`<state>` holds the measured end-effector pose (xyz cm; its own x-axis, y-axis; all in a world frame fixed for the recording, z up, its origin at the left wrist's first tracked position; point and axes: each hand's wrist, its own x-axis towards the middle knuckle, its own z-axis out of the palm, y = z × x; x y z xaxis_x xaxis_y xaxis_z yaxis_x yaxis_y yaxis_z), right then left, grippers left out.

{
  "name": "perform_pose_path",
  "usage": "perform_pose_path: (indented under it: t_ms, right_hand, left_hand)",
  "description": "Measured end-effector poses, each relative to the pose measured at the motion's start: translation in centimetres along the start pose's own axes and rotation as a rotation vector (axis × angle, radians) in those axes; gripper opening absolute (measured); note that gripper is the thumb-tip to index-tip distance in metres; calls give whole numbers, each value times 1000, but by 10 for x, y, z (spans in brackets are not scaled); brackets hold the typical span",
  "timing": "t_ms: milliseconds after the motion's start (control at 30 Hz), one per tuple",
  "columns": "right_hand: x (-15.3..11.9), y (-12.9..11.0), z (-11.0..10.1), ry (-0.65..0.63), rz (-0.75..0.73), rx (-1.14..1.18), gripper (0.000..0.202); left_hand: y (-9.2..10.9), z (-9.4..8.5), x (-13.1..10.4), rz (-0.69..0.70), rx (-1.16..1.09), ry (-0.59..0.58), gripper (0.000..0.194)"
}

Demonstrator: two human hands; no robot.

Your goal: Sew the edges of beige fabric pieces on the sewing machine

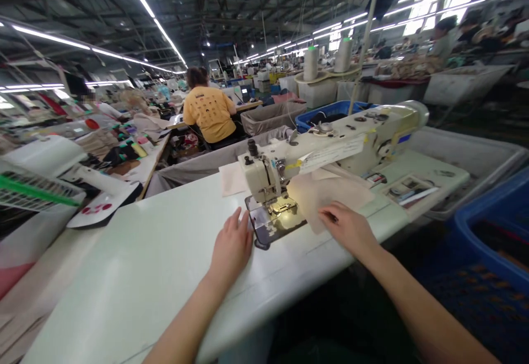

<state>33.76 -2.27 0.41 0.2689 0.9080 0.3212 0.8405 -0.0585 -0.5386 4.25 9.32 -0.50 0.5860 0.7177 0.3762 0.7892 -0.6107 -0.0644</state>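
Note:
An industrial sewing machine (322, 149) stands on the pale green table, its lit needle area over a metal plate (268, 234). My left hand (233, 240) rests on the tabletop at the plate's left edge, fingers stretched out and holding nothing. On the right, my right hand (345, 223) pinches the near edge of a beige fabric piece (314, 196), which lies just right of the needle area. Another pale fabric piece (232, 179) lies behind the machine head, partly hidden by it.
A small parts tray (409, 190) sits at the table's right end. Blue baskets (491, 210) stand on the right, with thread cones (311, 64) beyond the machine. At left is a white fan (45, 157). A person in a yellow shirt (210, 112) sits ahead.

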Motion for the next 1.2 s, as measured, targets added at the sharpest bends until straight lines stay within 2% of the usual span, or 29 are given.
perform_pose_path:
  t_ms: [133, 200, 300, 400, 500, 567, 633, 733, 800, 867, 933, 967, 1033, 1100, 1200]
  right_hand:
    - [8, 9, -17, -176, 17, 38, 11]
    - [10, 6, -16, -254, -9, 47, 14]
    - [10, 1, -9, -306, -47, 30, 11]
    - [12, 3, -5, -311, -69, 13, 17]
    - [12, 4, -10, -223, -68, 9, 24]
    - [8, -2, -17, -139, -103, -24, 24]
    - [-2, -17, -24, -159, -242, -43, 20]
    - [-22, -47, -28, -313, -464, -20, 17]
    - [-34, -63, -26, -405, -538, 50, 15]
    - [-41, -70, -23, -430, -524, 161, 13]
    - [-42, -66, -23, -438, -451, 281, 15]
    - [-41, -61, -24, -451, -404, 339, 22]
    - [-38, -49, -28, -521, -311, 451, 46]
    - [-36, -37, -32, -617, -251, 513, 70]
    - [-35, -28, -29, -695, -255, 489, 87]
  left_hand:
    - [3, 11, -8, 49, -92, 26, 37]
    - [3, 12, -9, 43, -118, 29, 38]
    - [1, 12, -8, 40, -128, 35, 38]
    - [0, 9, -8, 38, -105, 34, 35]
    - [8, -1, -10, 69, -75, 44, 33]
    - [21, -12, -10, 157, -102, 91, 36]
    - [38, -24, -7, 302, -197, 145, 46]
    - [65, -39, 3, 513, -369, 67, 56]
    - [76, -45, 7, 626, -480, -68, 49]
    - [79, -47, 4, 685, -553, -208, 37]
    - [71, -48, -9, 650, -588, -279, 34]
    - [65, -49, -18, 596, -603, -287, 37]
    - [48, -52, -38, 461, -655, -285, 42]
    - [29, -58, -55, 325, -731, -310, 40]
    - [7, -69, -67, 125, -830, -350, 32]
